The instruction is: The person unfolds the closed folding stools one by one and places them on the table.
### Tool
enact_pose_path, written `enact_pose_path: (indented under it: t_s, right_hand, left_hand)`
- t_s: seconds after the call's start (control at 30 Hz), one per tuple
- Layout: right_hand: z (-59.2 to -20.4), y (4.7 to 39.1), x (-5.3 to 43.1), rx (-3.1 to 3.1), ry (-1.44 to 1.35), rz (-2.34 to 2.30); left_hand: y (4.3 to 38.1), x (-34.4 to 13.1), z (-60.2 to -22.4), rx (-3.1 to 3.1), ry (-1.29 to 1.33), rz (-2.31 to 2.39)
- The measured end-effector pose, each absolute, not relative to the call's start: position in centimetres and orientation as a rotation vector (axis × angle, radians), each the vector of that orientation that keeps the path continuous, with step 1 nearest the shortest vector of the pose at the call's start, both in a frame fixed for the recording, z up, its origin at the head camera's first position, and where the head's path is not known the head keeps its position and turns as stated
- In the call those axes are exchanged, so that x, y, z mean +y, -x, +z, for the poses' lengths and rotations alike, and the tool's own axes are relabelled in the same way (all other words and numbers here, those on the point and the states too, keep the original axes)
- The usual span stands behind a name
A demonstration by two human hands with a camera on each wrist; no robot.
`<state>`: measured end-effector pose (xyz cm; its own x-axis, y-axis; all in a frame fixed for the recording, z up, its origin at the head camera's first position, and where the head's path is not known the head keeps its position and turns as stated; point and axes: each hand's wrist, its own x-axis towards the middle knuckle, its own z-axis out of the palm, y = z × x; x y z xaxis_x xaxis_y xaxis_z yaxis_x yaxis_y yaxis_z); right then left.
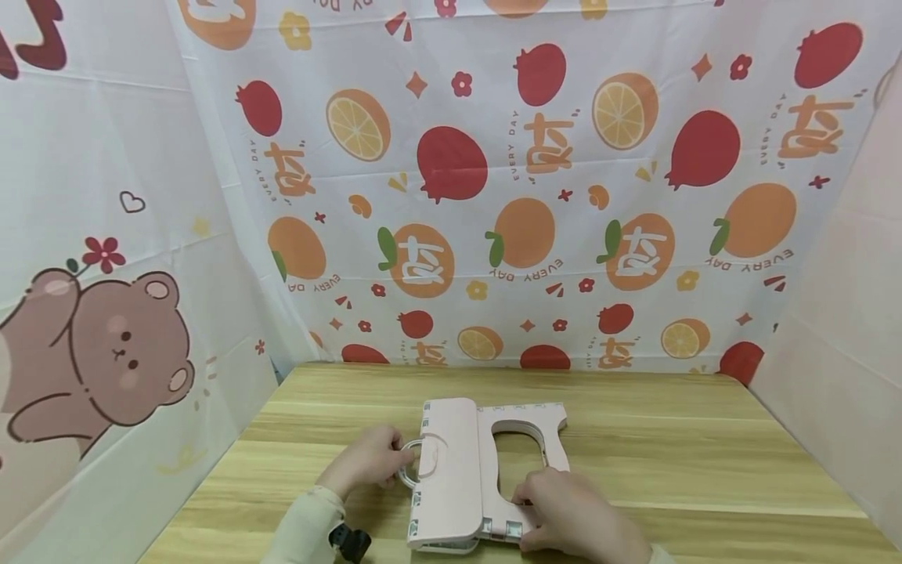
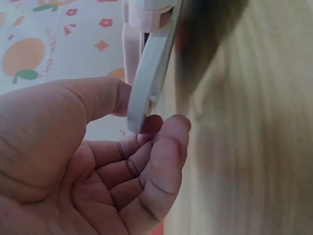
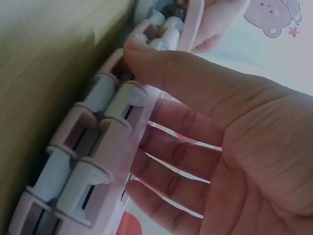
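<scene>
A pale pink folding stool (image 1: 454,470) lies folded on its side on the wooden table in the head view. Its seat panel is on the left, and a leg frame (image 1: 493,454) with a large oval cutout is on the right. My left hand (image 1: 373,458) pinches the white carry handle (image 2: 149,73) at the seat's left edge between thumb and fingertips. My right hand (image 1: 574,513) grips the leg frame at its near right corner. In the right wrist view its thumb lies over the white-and-pink hinge joints (image 3: 93,166), with the fingers behind the panel.
The wood-grain table (image 1: 676,462) spreads around the stool. A fruit-print cloth (image 1: 578,258) hangs along the back edge, with a bear-print cloth (image 1: 127,352) on the left. A black band (image 1: 350,542) sits at the left wrist.
</scene>
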<state>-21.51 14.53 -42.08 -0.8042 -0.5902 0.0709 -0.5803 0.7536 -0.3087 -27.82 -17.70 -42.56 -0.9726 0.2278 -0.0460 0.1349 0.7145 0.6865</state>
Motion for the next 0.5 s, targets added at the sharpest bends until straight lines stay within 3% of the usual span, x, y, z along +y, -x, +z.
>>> enact_pose_path:
  t_s: [0.5]
  right_hand:
    - [-41.7, 21.3, 13.3, 2.989, 1.044, -0.498]
  left_hand:
    - [28.2, -18.4, -40.6, 2.852, -0.175, 1.411]
